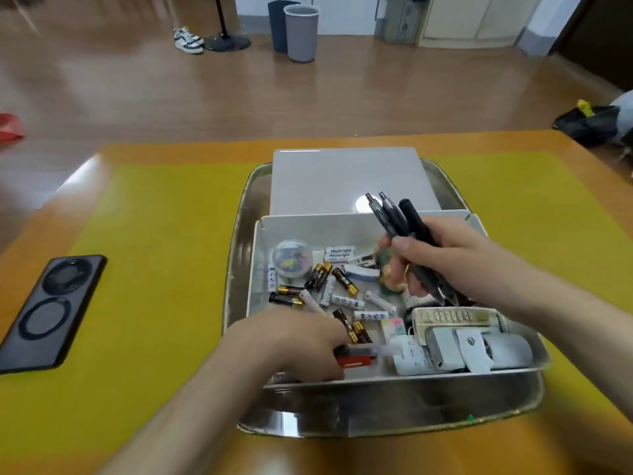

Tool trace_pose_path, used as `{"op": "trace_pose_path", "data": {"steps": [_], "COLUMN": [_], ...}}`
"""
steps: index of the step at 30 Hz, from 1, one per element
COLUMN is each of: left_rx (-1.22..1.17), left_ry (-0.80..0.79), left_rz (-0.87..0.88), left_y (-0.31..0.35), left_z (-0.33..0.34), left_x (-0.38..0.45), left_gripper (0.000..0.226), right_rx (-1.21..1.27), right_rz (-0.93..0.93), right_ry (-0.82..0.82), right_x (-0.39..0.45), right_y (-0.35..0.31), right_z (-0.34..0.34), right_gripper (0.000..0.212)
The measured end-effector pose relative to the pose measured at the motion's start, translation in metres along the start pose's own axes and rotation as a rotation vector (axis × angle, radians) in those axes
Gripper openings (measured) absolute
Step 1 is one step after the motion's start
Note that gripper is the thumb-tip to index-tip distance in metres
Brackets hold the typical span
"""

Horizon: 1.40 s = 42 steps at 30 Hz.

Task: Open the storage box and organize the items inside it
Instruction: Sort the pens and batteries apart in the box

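So the storage box [370,228] is a pale grey-white plastic thing sitting open in a shiny metal tray [411,409] on the tabletop [154,234], which has a yellow mat over it. Its flat lid [342,180] lies just behind it, in the far end of the tray.

Inside it's a proper jumble: loose batteries [322,289], some black-and-gold, some white, scattered across the middle, a round clear case [293,262] with colourful bits in the far left corner, a white packet [340,253] labelled "Heybright" beside it, and paper slips and grey blocks [459,347] piled in the near right corner.

The right hand [455,262] is closed around a bundle of dark pens [397,217], tips pointing up and away, above the box's right side. The left hand [294,341] is down in the near left part, fingers curled onto a red and black item [352,358]; can't tell what it is.

A dark phone [51,310] lies well off to the left on the mat.
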<state>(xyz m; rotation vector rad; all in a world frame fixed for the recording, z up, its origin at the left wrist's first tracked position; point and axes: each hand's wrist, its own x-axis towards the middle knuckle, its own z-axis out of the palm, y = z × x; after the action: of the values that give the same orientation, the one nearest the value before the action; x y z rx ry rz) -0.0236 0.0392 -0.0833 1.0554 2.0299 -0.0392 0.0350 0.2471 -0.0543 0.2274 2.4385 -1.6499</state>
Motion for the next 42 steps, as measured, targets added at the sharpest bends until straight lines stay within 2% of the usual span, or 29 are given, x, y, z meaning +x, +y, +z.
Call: {"op": "trace_pose_path", "data": {"steps": [3,6,10,19,24,28,30,33,36,38,42], "left_rx": [-0.059,-0.03,0.004,-0.071,-0.337,-0.466,-0.478,-0.296,-0.016,0.183,0.421], "left_ry": [-0.013,0.058,0.142,0.119,0.044,0.117,0.149,0.284,0.432,0.476,0.51], "left_rz": [-0.045,-0.042,-0.02,0.069,0.102,0.092,0.087,0.093,0.059,0.043,-0.014], "left_y": [-0.002,-0.008,-0.013,-0.02,-0.015,-0.02,-0.024,-0.029,-0.036,-0.038,-0.036], "left_z": [-0.001,0.009,0.018,0.017,0.015,0.011,0.01,0.011,0.015,0.018,0.024], "left_x": [0.001,-0.003,-0.004,0.004,0.001,0.001,-0.001,-0.006,-0.016,-0.019,-0.014], "left_gripper": [0.012,0.015,0.008,0.031,0.04,0.028,0.037,0.039,0.023,0.016,0.025], "right_rx": [0.024,0.004,-0.066,-0.086,-0.075,-0.12,-0.146,-0.199,-0.215,-0.235,-0.281], "right_rz": [-0.026,-0.029,-0.018,-0.057,-0.082,-0.068,-0.057,-0.044,-0.046,-0.054,-0.058], "right_ry": [0.018,-0.012,-0.061,-0.071,-0.078,-0.098,-0.092,-0.067,-0.052,-0.046,-0.08], "right_x": [-0.003,-0.003,0.0,0.004,0.008,0.009,0.012,0.013,0.013,0.012,0.009], "right_y": [0.002,0.003,0.004,0.0,0.0,0.006,0.008,0.01,0.01,0.009,0.006], "right_z": [0.0,0.002,0.007,0.015,0.022,0.023,0.025,0.025,0.026,0.025,0.027], "right_gripper": [0.017,0.016,0.016,0.019,0.018,0.017,0.018,0.022,0.023,0.022,0.015]}}
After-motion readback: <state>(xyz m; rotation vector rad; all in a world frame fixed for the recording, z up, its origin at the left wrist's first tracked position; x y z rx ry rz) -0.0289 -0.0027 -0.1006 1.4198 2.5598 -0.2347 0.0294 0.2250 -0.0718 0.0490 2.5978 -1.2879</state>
